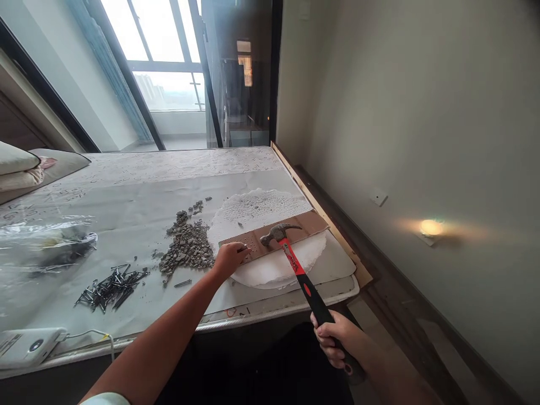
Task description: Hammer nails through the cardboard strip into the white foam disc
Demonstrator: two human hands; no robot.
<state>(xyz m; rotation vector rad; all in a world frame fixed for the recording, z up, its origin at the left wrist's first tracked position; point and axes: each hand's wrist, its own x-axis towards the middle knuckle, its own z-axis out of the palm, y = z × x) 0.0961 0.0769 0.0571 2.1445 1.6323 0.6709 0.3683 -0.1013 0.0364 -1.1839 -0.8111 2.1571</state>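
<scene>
My right hand (337,340) is wrapped round the black grip of a claw hammer (294,260) with a red and black handle. The hammer's head is over a flat brown board (310,222) with rows of small holes towards its left end. At that end my left hand (229,257) rests on the board, thumb and finger pinched on what looks like a nail, mostly hidden by the fingers. Beneath the board lies a round, rough white slab (270,203). A heap of grey rubble (188,242) is left of it, and a single nail (183,283) lies nearby.
A pile of dark nails (112,287) sits at the near left. Clear plastic wrapping (46,247) and a white device with a cable (31,346) are further left. A grey sheet (139,205) covers the bed-like surface. A wooden edge strip (320,202) and a wall flank the right.
</scene>
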